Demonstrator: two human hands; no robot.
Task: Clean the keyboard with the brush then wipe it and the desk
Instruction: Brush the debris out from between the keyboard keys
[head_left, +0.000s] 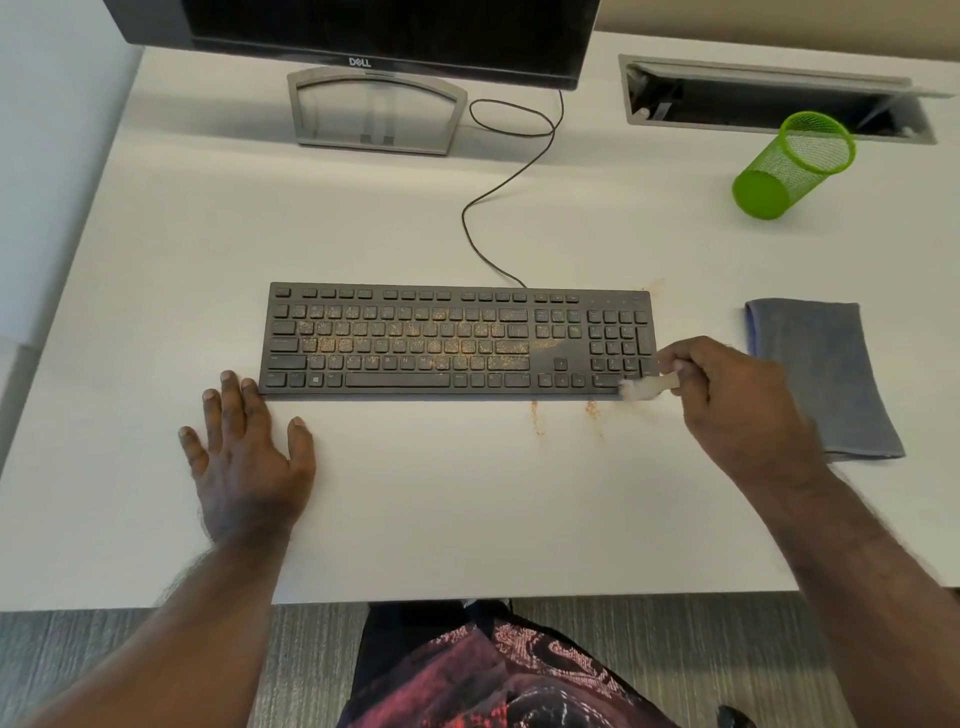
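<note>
Left hand lies flat and open on the worktop, fingertips at the keyboard corner. Orange crumbs dust its keys. Right hand grips the brush at its right front corner; cloth lies beside.

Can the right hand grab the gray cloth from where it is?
Probably yes. The gray cloth lies flat just beside the right hand, with nothing between them. But that hand holds the brush, so it would likely need to put it down first.

Keyboard before monitor; cloth right (cup behind).
</note>
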